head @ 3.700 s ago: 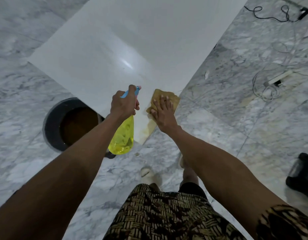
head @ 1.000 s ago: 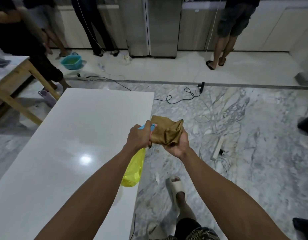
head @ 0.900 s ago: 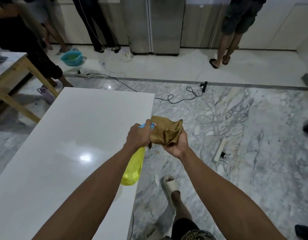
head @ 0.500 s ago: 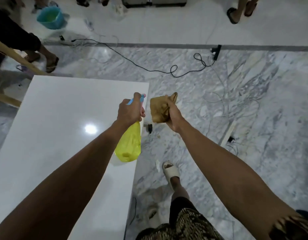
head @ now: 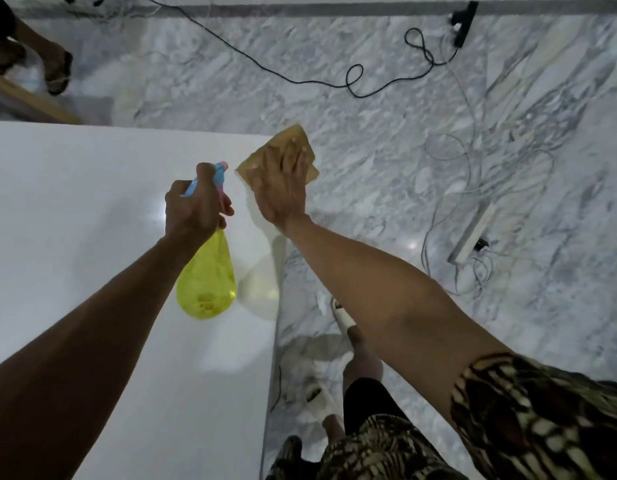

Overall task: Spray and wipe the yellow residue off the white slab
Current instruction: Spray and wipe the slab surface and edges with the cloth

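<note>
Patterned fabric (head: 386, 448) of the person's clothing is seen at the bottom edge, with a pale sandal (head: 343, 315) on the marble floor (head: 386, 168) just beside the right edge of the white slab (head: 92, 202). Above the slab, near that right edge, a yellow spray bottle (head: 207, 284) is held hanging downward by the left hand (head: 192, 209), whose fingers are wrapped tightly around its neck below the blue and pink spray head (head: 217, 174). Beyond it, at the slab's far right corner, a tan cloth (head: 293, 140) is pressed flat under the right hand (head: 283, 188), fingers spread across it; part of the cloth overhangs the corner. A faint yellowish smear (head: 262, 289) is visible along the slab's right edge, beside the bottle. Farther off, a black cable (head: 352, 74) and white power strip (head: 471, 237) lie on the floor, and another person's foot (head: 57, 71) is seen at the far left.
</note>
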The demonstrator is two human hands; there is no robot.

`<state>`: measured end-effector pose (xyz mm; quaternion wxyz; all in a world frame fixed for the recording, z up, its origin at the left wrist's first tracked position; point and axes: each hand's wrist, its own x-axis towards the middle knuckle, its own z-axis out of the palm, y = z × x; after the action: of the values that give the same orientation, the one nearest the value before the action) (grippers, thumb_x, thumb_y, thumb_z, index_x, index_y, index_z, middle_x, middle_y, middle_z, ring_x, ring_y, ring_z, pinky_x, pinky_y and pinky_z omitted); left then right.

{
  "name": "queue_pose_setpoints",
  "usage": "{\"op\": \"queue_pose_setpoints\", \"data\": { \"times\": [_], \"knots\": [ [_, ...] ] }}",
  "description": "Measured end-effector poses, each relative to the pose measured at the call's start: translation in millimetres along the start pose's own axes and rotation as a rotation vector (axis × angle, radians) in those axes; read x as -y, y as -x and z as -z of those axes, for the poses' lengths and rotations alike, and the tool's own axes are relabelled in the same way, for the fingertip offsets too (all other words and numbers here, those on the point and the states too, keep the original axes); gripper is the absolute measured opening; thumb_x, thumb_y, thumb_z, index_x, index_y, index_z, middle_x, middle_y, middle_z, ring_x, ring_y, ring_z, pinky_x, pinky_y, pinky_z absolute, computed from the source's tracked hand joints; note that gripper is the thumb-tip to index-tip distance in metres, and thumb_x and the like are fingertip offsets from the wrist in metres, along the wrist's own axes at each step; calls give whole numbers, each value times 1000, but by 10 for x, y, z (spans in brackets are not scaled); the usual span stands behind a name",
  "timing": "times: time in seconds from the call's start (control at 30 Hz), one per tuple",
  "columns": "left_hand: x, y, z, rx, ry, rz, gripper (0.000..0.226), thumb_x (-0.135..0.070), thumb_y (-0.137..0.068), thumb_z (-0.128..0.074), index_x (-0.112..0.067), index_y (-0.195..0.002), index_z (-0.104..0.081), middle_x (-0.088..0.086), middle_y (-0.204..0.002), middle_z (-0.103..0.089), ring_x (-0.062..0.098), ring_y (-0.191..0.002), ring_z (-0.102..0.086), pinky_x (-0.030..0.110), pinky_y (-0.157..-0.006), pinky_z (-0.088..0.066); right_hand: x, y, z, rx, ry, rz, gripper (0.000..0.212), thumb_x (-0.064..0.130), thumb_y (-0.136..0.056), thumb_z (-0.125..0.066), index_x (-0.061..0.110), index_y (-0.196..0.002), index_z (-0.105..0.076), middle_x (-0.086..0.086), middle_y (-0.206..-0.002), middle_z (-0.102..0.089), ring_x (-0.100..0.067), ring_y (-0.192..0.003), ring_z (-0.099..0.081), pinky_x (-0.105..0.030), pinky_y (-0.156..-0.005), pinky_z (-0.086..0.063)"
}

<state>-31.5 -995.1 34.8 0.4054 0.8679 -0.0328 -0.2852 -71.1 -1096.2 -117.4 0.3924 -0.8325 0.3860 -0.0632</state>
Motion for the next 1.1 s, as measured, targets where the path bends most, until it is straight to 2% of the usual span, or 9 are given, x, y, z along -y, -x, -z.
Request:
{"op": "queue_pose_setpoints", "data": {
  "times": [0.07,0.17,0.27,0.37,0.47,0.57,0.77,0.9,1.1],
  "knots": [
    [-6,-59,5,4,-4,17,60,-68,-58,-46,-24,-90,-72,11,-69,-65,31,-68,-66,33,-57,-48,11,-101,6,-139,4,-8,60,32,-101,-37,8,-155,-26,-28,-161,-16,-41,-150,-7,-47,-123,2],
    [11,-143,-28,1,7,30,68,-65,-63,-47,-19,-107,-73,11,-71,-65,25,-63,-65,31,-54,-48,47,-284,-39,-77,132,-94,75,52,-94,-45,14,-155,-26,-29,-162,-5,-43,-150,-3,-50,-123,-2],
    [49,-146,-100,11,17,28,67,-59,-72,-46,-16,-115,-72,8,-66,-64,24,-61,-66,30,-52,-48,3,-290,-122,-130,188,-76,83,63,-85,-52,13,-150,-38,-31,-161,-11,-45,-149,-9,-51,-122,-10],
    [68,-125,-172,45,24,23,93,-67,-59,-46,-7,-125,-69,8,-64,-64,26,-66,-68,29,-50,-48,-61,-242,-154,-223,134,-30,78,56,-89,-54,10,-151,-38,-33,-160,-13,-46,-149,-11,-51,-122,-15],
    [67,-102,-209,71,35,20,101,-69,-55,-45,-6,-131,-66,9,-66,-64,25,-66,-68,27,-47,-47,-25,-244,-193,-219,176,-59,61,48,-98,-49,13,-148,-45,-33,-159,-16,-46,-148,-14,-49,-122,-16],
    [105,-74,-213,89,19,0,93,-66,-63,-47,-4,-130,-67,9,-66,-64,24,-66,-68,27,-48,-48,-40,-235,-252,-256,217,-52,47,41,-101,-46,17,-141,-54,-32,-158,-21,-46,-146,-20,-49,-120,-21],
    [192,10,-134,78,-19,2,74,-55,-79,-44,-5,-128,-68,8,-68,-64,25,-68,-68,27,-48,-48,-107,-105,-291,-257,284,45,46,38,-102,-45,13,-138,-56,-34,-156,-22,-50,-146,-18,-52,-121,-17],
    [233,91,-119,67,-57,-19,45,-46,-94,-44,-21,-118,-72,13,-76,-62,23,-67,-67,23,-46,-48,-131,114,-317,-245,344,78,47,41,-103,-39,18,-141,-55,-32,-159,-19,-48,-148,-15,-52,-121,-14],
    [342,216,-122,70,-66,-40,52,-51,-90,-39,-22,-119,-72,20,-85,-63,19,-62,-67,24,-46,-50,-102,445,-381,-165,404,82,49,45,-103,-34,22,-144,-50,-31,-160,-16,-48,-149,-11,-53,-121,-9]
  ]
}}
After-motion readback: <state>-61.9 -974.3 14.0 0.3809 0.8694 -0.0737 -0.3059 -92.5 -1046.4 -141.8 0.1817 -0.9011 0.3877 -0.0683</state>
